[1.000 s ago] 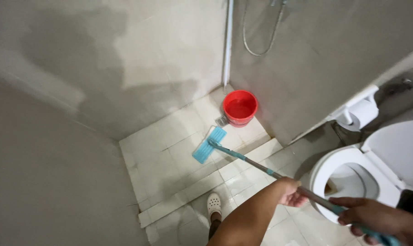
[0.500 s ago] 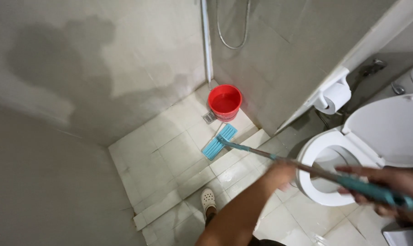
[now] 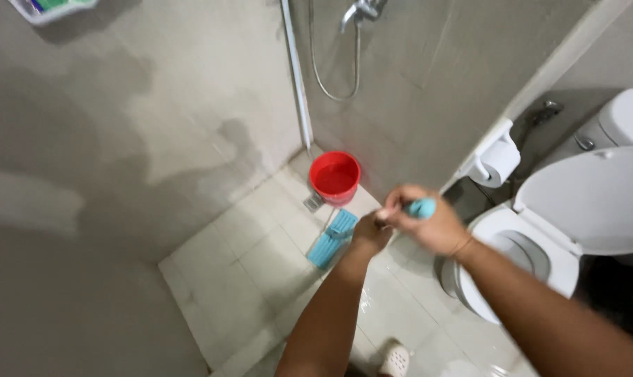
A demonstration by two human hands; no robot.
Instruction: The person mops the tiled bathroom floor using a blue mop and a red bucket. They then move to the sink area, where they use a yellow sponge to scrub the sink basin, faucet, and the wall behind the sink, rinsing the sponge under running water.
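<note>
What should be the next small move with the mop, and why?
Probably draw the blue mop head back across the wet floor tiles, away from the red bucket. It lies just in front of the bucket, and the left hand and right hand grip the handle close together.

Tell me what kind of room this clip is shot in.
A bathroom, most likely in a home. A toilet with its lid up stands on the right, a shower hose hangs on the tiled wall, and a red bucket sits on the wet floor. Both hands, left and right, grip a blue mop.
</note>
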